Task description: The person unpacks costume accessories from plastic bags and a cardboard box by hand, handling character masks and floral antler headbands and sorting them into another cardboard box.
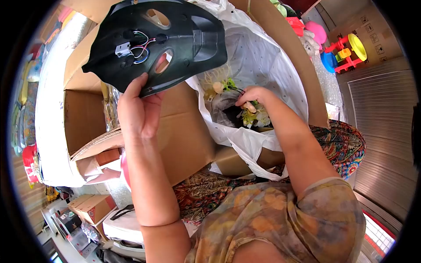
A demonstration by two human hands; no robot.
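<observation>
My left hand (pixel 140 103) grips the lower edge of a dark plastic mask (pixel 182 41), held up with its hollow inner side facing me. The mask has two eye holes, and a small grey box (pixel 123 50) with thin coloured wires is fixed inside it. My right hand (pixel 255 95) reaches down into a white plastic bag (pixel 276 65), its fingers closed on artificial flowers (pixel 252 118) with cream petals and green leaves. Clear plastic wrap (pixel 221 107) lies beside these flowers. The tips of my right fingers are partly hidden.
The bag lines a large cardboard box (pixel 318 83) in front of me. An open carton (pixel 85 109) stands at the left. A colourful plastic toy (pixel 346 53) sits at the right, near a ridged grey panel (pixel 381 118). Smaller boxes (pixel 93 206) are at the lower left.
</observation>
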